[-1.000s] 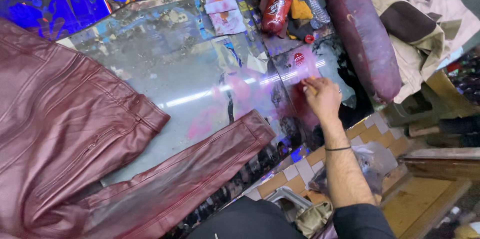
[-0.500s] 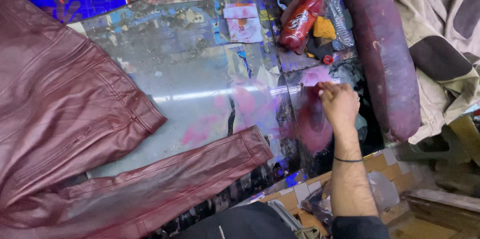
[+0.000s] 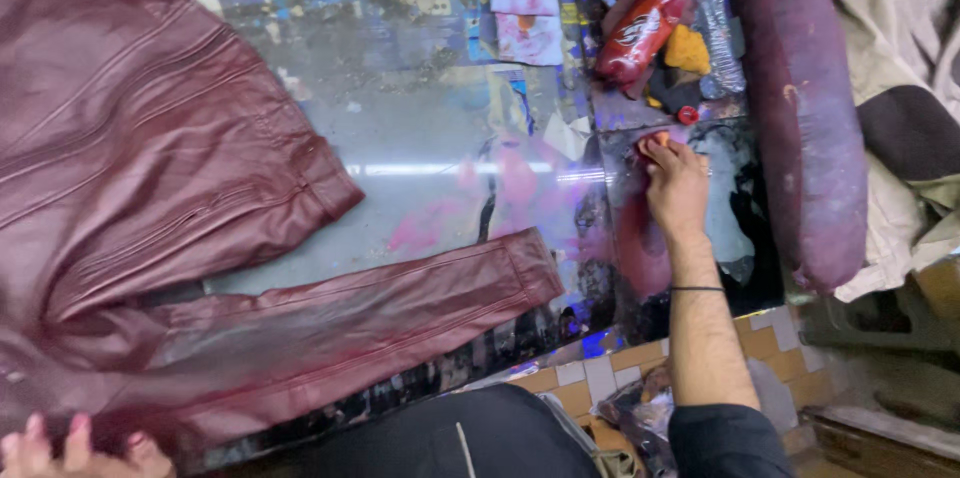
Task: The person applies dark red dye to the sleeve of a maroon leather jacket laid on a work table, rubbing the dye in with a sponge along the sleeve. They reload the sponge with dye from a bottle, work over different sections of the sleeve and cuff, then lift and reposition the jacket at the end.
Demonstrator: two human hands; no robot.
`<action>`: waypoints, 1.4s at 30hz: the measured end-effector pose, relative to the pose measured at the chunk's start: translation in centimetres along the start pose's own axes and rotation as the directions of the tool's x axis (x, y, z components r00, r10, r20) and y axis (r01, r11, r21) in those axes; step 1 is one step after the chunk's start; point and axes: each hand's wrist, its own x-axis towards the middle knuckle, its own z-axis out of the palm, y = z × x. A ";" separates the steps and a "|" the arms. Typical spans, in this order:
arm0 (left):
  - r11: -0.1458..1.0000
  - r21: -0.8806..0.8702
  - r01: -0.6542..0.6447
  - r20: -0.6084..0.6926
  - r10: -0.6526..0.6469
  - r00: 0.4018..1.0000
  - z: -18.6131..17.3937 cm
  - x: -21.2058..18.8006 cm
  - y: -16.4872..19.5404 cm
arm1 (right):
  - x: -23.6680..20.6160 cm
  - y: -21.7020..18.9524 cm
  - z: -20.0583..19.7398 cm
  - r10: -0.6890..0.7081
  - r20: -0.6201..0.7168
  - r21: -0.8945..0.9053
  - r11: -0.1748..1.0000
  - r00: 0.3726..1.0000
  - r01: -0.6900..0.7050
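A dark red leather jacket (image 3: pixel 150 198) lies spread over the left of a glass-topped table (image 3: pixel 430 128), one sleeve (image 3: pixel 380 308) stretched toward the middle. My right hand (image 3: pixel 675 183) reaches over the paint-stained right part of the table, fingers closed on a small orange piece (image 3: pixel 660 139), a sponge or pad by its look. My left hand (image 3: pixel 70 448) shows only at the bottom left corner, fingertips resting at the jacket's lower edge.
A red plastic bottle (image 3: pixel 645 28), a clear bottle (image 3: pixel 720 38), a yellow sponge (image 3: pixel 687 50) and a small red cap (image 3: pixel 687 115) crowd the far right of the table. A long maroon roll (image 3: pixel 800 108) lies along the right edge beside beige cloth (image 3: pixel 900 48).
My right hand has moved a little farther up the stained patch toward the bottles. The view has shifted, and my left hand now shows at the bottom left.
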 end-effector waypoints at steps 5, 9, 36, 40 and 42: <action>0.997 -0.055 0.046 0.139 -0.038 0.990 -2.0 -0.3 0.8 | -4.6 -0.5 -1.5 0.113 0.190 0.102 0.986 0.975 -0.134; 0.995 -0.079 0.063 0.206 -0.046 0.977 -2.9 0.2 1.0 | -6.2 -2.4 -1.2 0.087 0.115 -0.271 0.961 0.990 -0.053; 0.315 -0.889 -0.332 0.210 0.925 0.316 3.0 14.2 5.2 | -20.7 -44.3 3.7 0.412 -0.162 0.537 0.799 0.896 -0.270; 0.403 -0.867 -0.292 0.304 0.893 0.331 2.7 13.6 3.0 | -18.5 -49.6 4.4 0.224 -0.290 0.288 0.948 0.930 -0.139; 0.426 -0.869 -0.253 0.333 0.880 0.339 2.7 13.7 2.0 | -17.7 -50.7 4.4 0.029 -0.266 0.176 0.984 0.964 0.019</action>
